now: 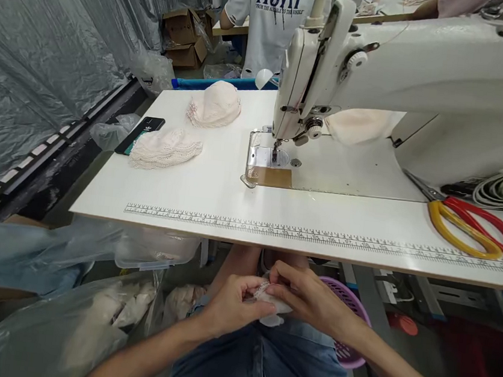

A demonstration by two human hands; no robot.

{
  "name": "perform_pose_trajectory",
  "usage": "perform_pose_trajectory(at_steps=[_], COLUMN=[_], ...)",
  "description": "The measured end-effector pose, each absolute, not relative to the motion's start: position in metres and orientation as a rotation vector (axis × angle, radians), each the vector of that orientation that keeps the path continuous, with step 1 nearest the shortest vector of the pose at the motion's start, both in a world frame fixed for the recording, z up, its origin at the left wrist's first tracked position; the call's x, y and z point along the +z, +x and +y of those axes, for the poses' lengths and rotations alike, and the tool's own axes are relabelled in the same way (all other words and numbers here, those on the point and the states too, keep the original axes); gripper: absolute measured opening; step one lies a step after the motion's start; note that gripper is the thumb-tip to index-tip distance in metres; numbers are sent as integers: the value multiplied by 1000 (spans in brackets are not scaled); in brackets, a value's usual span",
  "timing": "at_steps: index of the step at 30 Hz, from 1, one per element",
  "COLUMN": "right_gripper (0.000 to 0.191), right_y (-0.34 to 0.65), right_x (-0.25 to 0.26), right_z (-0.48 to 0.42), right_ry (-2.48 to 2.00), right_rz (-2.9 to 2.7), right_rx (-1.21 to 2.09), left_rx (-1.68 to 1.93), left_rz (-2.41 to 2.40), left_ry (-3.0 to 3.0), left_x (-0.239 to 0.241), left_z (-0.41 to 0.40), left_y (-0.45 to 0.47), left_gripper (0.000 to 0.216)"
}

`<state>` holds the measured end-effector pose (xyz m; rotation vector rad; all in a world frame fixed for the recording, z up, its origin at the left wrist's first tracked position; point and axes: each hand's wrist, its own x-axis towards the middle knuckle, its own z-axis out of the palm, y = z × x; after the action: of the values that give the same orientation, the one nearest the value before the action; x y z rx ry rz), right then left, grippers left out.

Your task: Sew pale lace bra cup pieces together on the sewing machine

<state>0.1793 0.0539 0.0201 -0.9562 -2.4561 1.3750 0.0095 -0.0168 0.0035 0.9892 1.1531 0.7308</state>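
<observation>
Over my lap, below the table's front edge, both hands grip a small white lace-edged fabric piece point(275, 308). My left hand point(238, 301) pinches its left side between thumb and fingers. From the right, my right hand point(301, 291) has its fingers closed on the upper part, close to the left fingertips. Part of the fabric is hidden by the hands. On the white table lie a stack of pale lace-edged pieces point(165, 148) and a cup-shaped pale pile point(218, 105). The sewing machine point(300, 79) stands behind, its needle area holding no visible fabric.
Red-and-yellow-handled scissors point(469, 225) lie at the table's right. A printed ruler point(247, 224) runs along the front edge. A dark phone-like object point(149, 125) is partly under the stack. Below are a purple basket point(348, 299) and a plastic bag point(58, 324). Another person point(274, 28) sits beyond.
</observation>
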Motion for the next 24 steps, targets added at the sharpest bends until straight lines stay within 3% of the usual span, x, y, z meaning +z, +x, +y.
perform_pose_trajectory(at_steps=[6, 14, 19, 24], right_gripper=[25, 22, 44, 46], right_y=[177, 191, 189, 182], right_x=[19, 17, 14, 10], right_z=[55, 40, 30, 38], right_ry=[-950, -960, -913, -881], right_rz=[-2428, -2343, -2418, -2460], right_rx=[1367, 1348, 1256, 1301], left_rx=[739, 693, 672, 633], left_rz=[1290, 1151, 1156, 1171], left_ry=[1168, 772, 754, 730], left_x=[7, 20, 22, 25], left_z=[-16, -17, -19, -20], left_y=[5, -19, -23, -29], left_gripper=[34, 48, 45, 45])
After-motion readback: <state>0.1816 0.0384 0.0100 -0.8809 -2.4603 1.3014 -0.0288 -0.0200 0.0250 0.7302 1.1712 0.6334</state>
